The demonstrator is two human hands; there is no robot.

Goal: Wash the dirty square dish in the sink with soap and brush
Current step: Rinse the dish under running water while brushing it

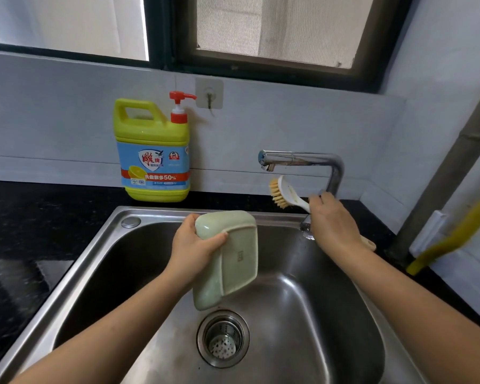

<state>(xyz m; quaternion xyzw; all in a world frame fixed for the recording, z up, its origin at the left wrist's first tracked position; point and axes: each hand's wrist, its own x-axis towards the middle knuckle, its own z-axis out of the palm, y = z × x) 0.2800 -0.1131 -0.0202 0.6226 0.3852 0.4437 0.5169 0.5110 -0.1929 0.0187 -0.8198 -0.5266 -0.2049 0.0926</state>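
Above the stainless steel sink (100,246), the left hand (190,249) grips the pale green square dish (227,259) (underside showing); the right hand (331,220) clasps the white-handled bristle brush (284,194).

The sink (311,314) is brushed steel with a dull, streaked sheen, and the strainer (222,339) in its drain is brighter metal punched with holes. The tap (302,157) is polished chrome, mirror-bright. The pale green dish (233,261) has a smooth, satin surface; whether it is plastic or glazed ware cannot be told. The brush (286,194) has a smooth white plastic handle and coarse tan bristles (276,194). The soap bottle (153,128) is glossy yellow-green plastic with a red plastic pump (179,106) and a shiny printed label (154,167). The table (25,217) is black speckled stone, polished. The wall (288,120) is smooth and white, faintly glossy.
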